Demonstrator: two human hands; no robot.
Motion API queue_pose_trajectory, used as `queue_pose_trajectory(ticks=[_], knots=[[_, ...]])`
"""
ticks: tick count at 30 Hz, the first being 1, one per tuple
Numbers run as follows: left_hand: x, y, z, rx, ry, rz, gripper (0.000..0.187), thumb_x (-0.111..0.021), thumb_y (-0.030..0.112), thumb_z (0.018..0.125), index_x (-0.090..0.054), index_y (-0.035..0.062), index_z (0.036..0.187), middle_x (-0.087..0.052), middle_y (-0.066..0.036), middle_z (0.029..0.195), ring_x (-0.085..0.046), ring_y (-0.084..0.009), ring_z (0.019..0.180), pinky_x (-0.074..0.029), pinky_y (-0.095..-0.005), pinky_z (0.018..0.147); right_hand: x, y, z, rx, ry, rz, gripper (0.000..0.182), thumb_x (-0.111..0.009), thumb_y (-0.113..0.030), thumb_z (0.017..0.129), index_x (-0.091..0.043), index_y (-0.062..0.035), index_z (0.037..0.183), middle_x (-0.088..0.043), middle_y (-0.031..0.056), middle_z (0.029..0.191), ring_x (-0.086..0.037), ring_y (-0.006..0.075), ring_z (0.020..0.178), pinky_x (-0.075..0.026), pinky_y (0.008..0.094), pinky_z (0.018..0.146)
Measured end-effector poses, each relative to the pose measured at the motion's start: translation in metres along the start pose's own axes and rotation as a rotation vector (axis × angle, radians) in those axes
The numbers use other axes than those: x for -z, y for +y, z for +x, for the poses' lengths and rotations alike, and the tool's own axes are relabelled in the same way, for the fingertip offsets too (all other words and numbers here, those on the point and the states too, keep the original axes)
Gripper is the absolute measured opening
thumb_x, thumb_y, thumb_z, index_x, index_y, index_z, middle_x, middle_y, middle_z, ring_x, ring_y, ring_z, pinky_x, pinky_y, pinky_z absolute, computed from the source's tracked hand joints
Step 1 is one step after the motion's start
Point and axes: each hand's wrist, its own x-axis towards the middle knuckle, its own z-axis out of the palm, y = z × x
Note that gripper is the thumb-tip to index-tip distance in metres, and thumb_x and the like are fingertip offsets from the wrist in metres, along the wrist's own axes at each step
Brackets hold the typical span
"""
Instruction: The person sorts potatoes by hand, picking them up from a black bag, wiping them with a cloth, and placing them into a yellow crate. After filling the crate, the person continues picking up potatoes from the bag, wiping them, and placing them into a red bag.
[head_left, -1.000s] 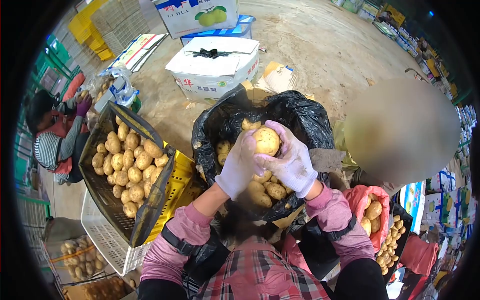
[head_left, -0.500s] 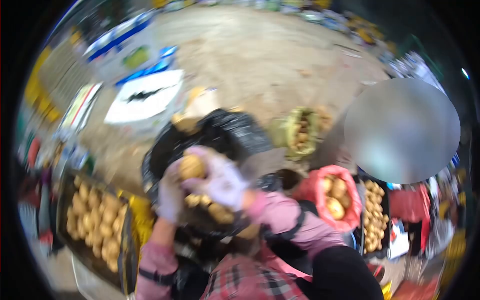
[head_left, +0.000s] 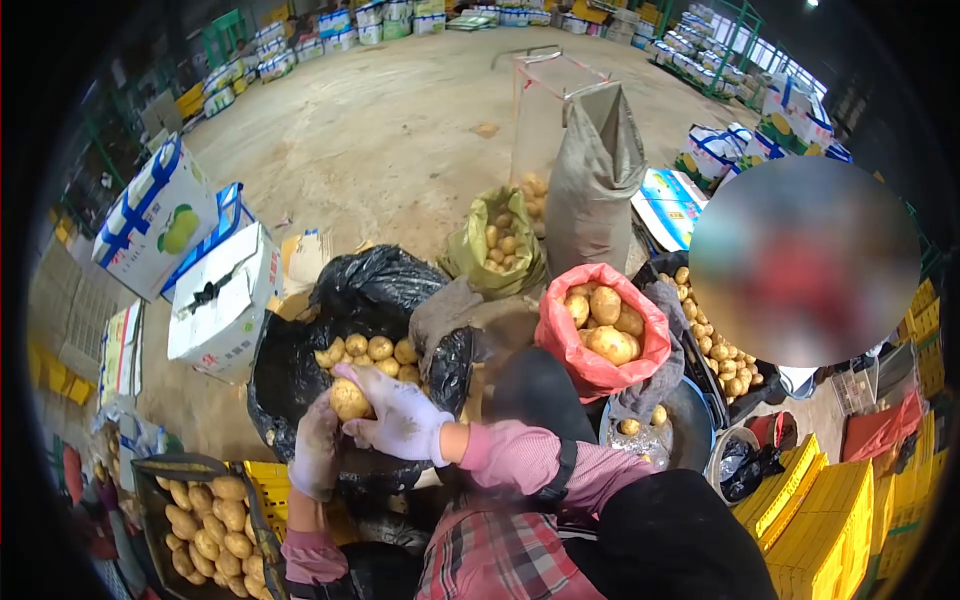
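Between my two gloved hands is one potato (head_left: 349, 399), held above a container lined with black plastic (head_left: 277, 385). My left hand (head_left: 315, 450), in a soiled pale glove, is closed against the potato's left side. From the right, my right hand (head_left: 405, 415) wraps it, thumb below and fingers over the top. Several more potatoes (head_left: 380, 348) lie in the lined container just beyond my hands. A dark crate of potatoes (head_left: 208, 535) stands at my lower left. To the right is a red sack (head_left: 560, 345) filled with larger potatoes.
Beyond are a green sack of potatoes (head_left: 470, 250) and a tall grey sack (head_left: 592, 180). White cartons (head_left: 230, 310) stand at left. A blue-rimmed tub (head_left: 690, 440) and stacked yellow crates (head_left: 815, 530) are at right. A blurred patch hides part of the right side.
My view has swung to the right and sharpened, bringing the grey sack and yellow crates into sight. Both hands still hold a potato over the black-lined container.
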Motion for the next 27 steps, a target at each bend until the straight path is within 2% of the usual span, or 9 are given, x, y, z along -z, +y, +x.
queue_pose_trajectory(ticks=[4,8,9,12,15,16,18,19,27], knots=[[-0.01,0.0,-0.007,0.006,-0.074,-0.026,0.059,-0.047,0.041,0.1,-0.044,-0.0047,0.136,-0.064,-0.013,0.113,-0.066,-0.0166,0.086,-0.053,-0.0264,0.075,0.002,0.001,-0.016,0.098,0.117,-0.02,0.071,-0.073,-0.012,0.08,-0.039,-0.0077,0.142,-0.058,0.0214,0.12,-0.063,0.0384,0.1,-0.05,0.0427,0.088],[-0.045,0.005,-0.027,0.065,0.089,0.029,0.052,-0.042,0.036,0.101,-0.045,-0.0059,0.133,-0.063,-0.012,0.102,-0.066,-0.0156,0.077,-0.052,-0.0231,0.067,0.015,0.002,-0.031,0.107,0.034,0.0,0.073,-0.075,-0.016,0.076,-0.043,-0.0077,0.141,-0.06,0.0217,0.119,-0.06,0.0377,0.11,-0.048,0.0402,0.093],[-0.039,-0.001,-0.031,-0.105,0.019,0.554,0.053,-0.037,0.035,0.102,-0.046,-0.0061,0.133,-0.064,-0.014,0.11,-0.067,-0.0165,0.081,-0.053,-0.0238,0.065,0.015,0.007,-0.034,0.131,0.028,0.004,0.073,-0.075,-0.018,0.076,-0.044,-0.008,0.141,-0.06,0.0216,0.12,-0.06,0.0375,0.111,-0.048,0.0401,0.094],[-0.051,-0.009,-0.041,0.078,0.093,-0.152,0.056,-0.033,0.039,0.101,-0.047,-0.0051,0.132,-0.064,-0.015,0.112,-0.066,-0.0164,0.081,-0.052,-0.0249,0.062,0.015,0.01,-0.045,0.166,0.025,-0.023,0.071,-0.075,-0.021,0.076,-0.046,-0.0091,0.14,-0.06,0.0213,0.121,-0.059,0.0369,0.113,-0.047,0.0399,0.096],[-0.025,-0.037,-0.053,0.09,0.013,-0.244,0.048,-0.04,0.041,0.101,-0.051,0.0034,0.13,-0.065,-0.008,0.109,-0.064,-0.0127,0.078,-0.051,-0.0231,0.058,0.021,-0.012,-0.05,0.121,-0.086,-0.072,0.07,-0.076,-0.018,0.077,-0.047,-0.0082,0.139,-0.06,0.0207,0.125,-0.058,0.0361,0.117,-0.047,0.0402,0.098],[-0.049,-0.033,-0.065,0.117,0.273,-0.28,0.046,-0.045,0.039,0.1,-0.052,0.0034,0.129,-0.066,-0.007,0.105,-0.065,-0.0132,0.078,-0.051,-0.0215,0.055,0.033,-0.022,-0.05,0.053,-0.184,-0.074,0.07,-0.076,-0.015,0.076,-0.047,-0.0062,0.139,-0.059,0.0206,0.127,-0.058,0.0355,0.119,-0.047,0.0404,0.098],[-0.061,-0.017,-0.066,0.169,0.235,-0.419,0.046,-0.045,0.038,0.101,-0.054,0.0008,0.126,-0.067,-0.01,0.105,-0.066,-0.0161,0.073,-0.05,-0.0217,0.053,0.021,0.001,-0.053,0.229,-0.079,0.005,0.071,-0.079,-0.01,0.075,-0.047,-0.0009,0.138,-0.064,0.017,0.119,-0.065,0.0259,0.109,-0.051,0.0353,0.091],[-0.08,-0.002,-0.063,0.236,0.332,-0.412,0.041,-0.039,0.036,0.102,-0.06,0.0018,0.112,-0.067,-0.006,0.084,-0.059,-0.0094,0.053,-0.042,-0.0183,0.039,0.024,-0.005,-0.054,0.128,-0.166,0.194,0.071,-0.08,-0.008,0.075,-0.048,0.0007,0.137,-0.066,0.0138,0.114,-0.066,0.02,0.101,-0.052,0.0315,0.086],[-0.108,0.017,-0.082,0.067,0.333,-0.343,0.038,-0.039,0.029,0.101,-0.059,-0.0018,0.11,-0.065,-0.006,0.083,-0.057,-0.0107,0.056,-0.043,-0.0204,0.046,0.045,-0.034,-0.057,-0.029,-0.32,0.45,0.069,-0.078,0.001,0.074,-0.049,0.0002,0.136,-0.068,0.003,0.098,-0.062,0.0074,0.078,-0.048,0.0193,0.069]])
